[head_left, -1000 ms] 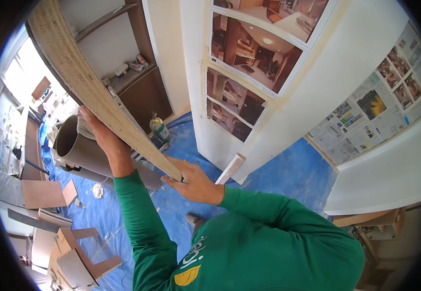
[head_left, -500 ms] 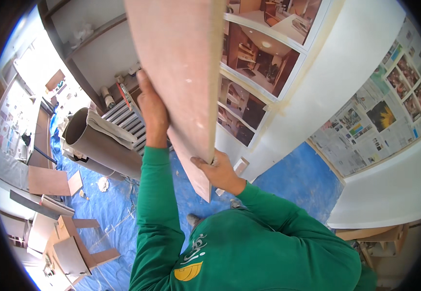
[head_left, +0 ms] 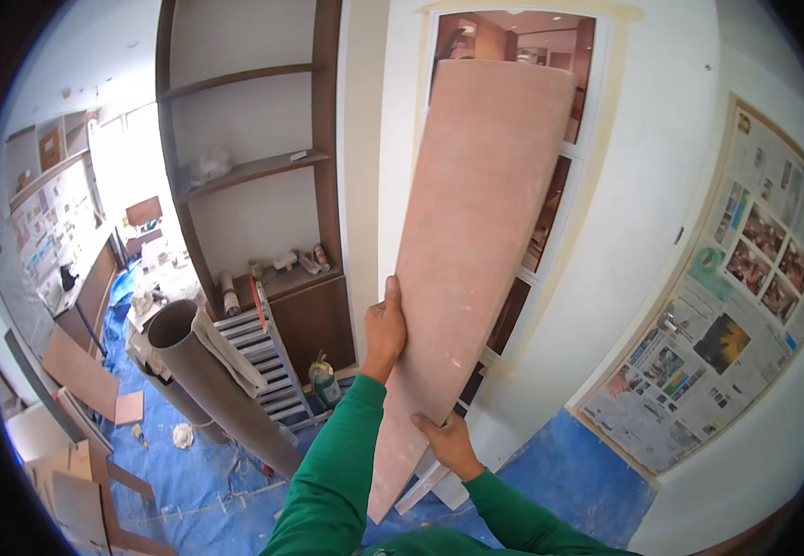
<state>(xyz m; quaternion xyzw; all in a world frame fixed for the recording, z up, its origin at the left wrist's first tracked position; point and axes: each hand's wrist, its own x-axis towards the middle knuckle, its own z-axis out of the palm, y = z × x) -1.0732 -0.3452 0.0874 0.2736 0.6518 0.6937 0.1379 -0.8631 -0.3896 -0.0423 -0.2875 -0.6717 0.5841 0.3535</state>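
Observation:
A long, pinkish plywood board (head_left: 476,204) stands tilted in front of me, its top leaning right and its broad face toward me. My left hand (head_left: 385,332) grips its left edge, thumb pointing up. Lower down, my right hand (head_left: 450,447) is closed round the right edge, its thumb on the face. The fingers behind the board are hidden. Beyond the board, a column of interior photos (head_left: 580,107) is taped to the white wall (head_left: 666,120), partly covered by it. Near the board's lower end lie some pale strips (head_left: 425,484).
Left of me lean big brown rolls (head_left: 226,389) and a metal stepladder (head_left: 268,357). A dark shelf unit (head_left: 328,120) holds small items. Newspaper sheets (head_left: 643,371) cover a panel on the right. Blue sheeting (head_left: 573,473) lies on the floor, with wood pieces (head_left: 78,371) at far left.
The board has turned so its broad face shows more fully, and its top end has come into view. Both hands keep hold of its edges. The view has tilted upward.

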